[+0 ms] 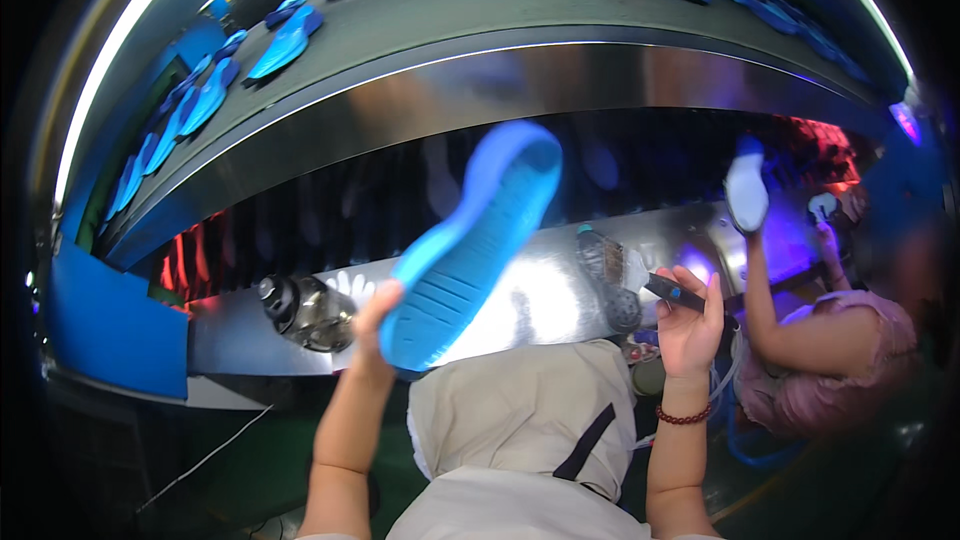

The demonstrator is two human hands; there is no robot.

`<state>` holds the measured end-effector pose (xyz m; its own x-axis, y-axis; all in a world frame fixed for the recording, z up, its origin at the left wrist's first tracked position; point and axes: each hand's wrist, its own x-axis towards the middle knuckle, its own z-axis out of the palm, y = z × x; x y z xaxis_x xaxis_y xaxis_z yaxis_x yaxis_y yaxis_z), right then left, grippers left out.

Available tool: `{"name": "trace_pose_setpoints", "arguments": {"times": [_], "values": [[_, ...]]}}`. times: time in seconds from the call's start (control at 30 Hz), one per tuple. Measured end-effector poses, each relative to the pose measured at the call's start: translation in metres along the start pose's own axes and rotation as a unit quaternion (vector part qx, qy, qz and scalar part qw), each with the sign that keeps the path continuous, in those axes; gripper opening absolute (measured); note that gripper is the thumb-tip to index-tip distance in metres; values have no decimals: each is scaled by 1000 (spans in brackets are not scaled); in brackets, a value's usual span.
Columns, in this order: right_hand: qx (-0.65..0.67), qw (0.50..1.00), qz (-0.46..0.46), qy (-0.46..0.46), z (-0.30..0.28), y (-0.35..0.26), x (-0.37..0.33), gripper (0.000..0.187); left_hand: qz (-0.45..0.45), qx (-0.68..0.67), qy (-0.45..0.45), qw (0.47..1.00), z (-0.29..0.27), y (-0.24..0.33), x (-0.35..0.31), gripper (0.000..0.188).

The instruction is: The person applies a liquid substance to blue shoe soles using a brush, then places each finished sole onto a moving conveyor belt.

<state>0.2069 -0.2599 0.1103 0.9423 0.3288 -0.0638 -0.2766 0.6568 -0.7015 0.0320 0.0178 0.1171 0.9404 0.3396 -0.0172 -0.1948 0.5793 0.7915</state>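
Note:
My left hand (374,335) is closed around the lower end of a blue shoe sole (470,240), holding it up tilted with its grooved inner side showing. The sole's upper end leans away to the right. In my right hand (692,332) is a brush (676,291) with a dark handle, gripped between thumb and fingers. Its pale bristles point left, apart from the sole. Just left of the brush, a dark grey sole-shaped piece (603,265) lies on the shiny metal bench (540,285).
A clear bottle with a black lid (310,312) stands on the bench at left, beside a white glove-like shape (350,285). Beyond, a green conveyor belt (450,0) carries several blue soles. At right, a co-worker in pink (830,350) holds up a white sole (747,192).

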Motion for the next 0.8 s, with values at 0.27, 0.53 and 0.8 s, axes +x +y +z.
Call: {"name": "trace_pose_setpoints", "arguments": {"times": [0.27, 0.53, 0.8], "values": [[-19, 999, 2, 50, -7, -3, 3, 48, 186, -155, -188, 952, 55, 139, 151, 67], [-64, 989, -31, 126, -35, 3, 10, 41, 73, 2, -160, 984, 66, 17, 135, 56], [-66, 970, -72, 222, -62, 2, 13, 39, 37, 804, 49, 591, -73, -241, 17, 62]]}}
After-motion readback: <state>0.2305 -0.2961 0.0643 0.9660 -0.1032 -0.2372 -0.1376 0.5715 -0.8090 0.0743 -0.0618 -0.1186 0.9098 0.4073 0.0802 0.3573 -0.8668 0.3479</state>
